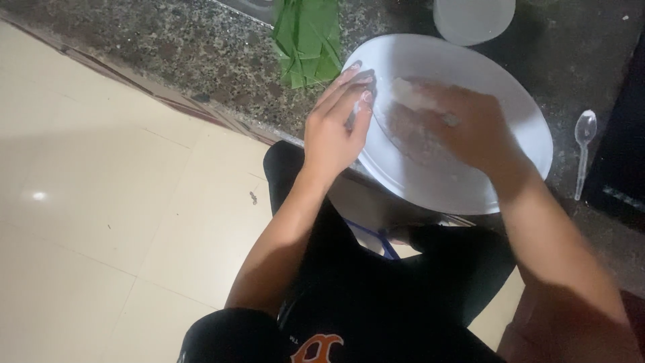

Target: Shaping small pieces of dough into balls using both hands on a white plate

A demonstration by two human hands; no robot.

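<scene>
From the head view we look down at a large white plate (510,94) resting on a speckled dark stone counter (201,54), its near edge hanging slightly past the counter's front lip. On the plate we see a thin, translucent round sheet (410,134), wet-looking and hard to make out at its edges. Our left hand (332,131) rests at the plate's left rim with the fingers held together and nearly straight, the fingertips lying on the edge of the sheet; it is pressing flat rather than gripping, and we cannot tell whether the thumb pinches anything beneath. Our right hand (470,128) lies over the middle of the plate, palm down, fingers spread loosely and blurred, touching the sheet; something small and pale sits under or against its fingertips, but we cannot tell what it is or whether it is held. Just behind the left hand, a stack of green leaf strips (308,40) lies on the counter, touching or nearly touching the plate's far-left rim. A clear plastic tub (474,19) stands beyond the plate at the top edge of the view. To the right of the plate, apart from it, a clear plastic spoon (583,151) lies on the counter with its bowl pointing away from us. Below the counter we see a cream tiled floor (101,202) and our own dark clothing (376,296).
</scene>
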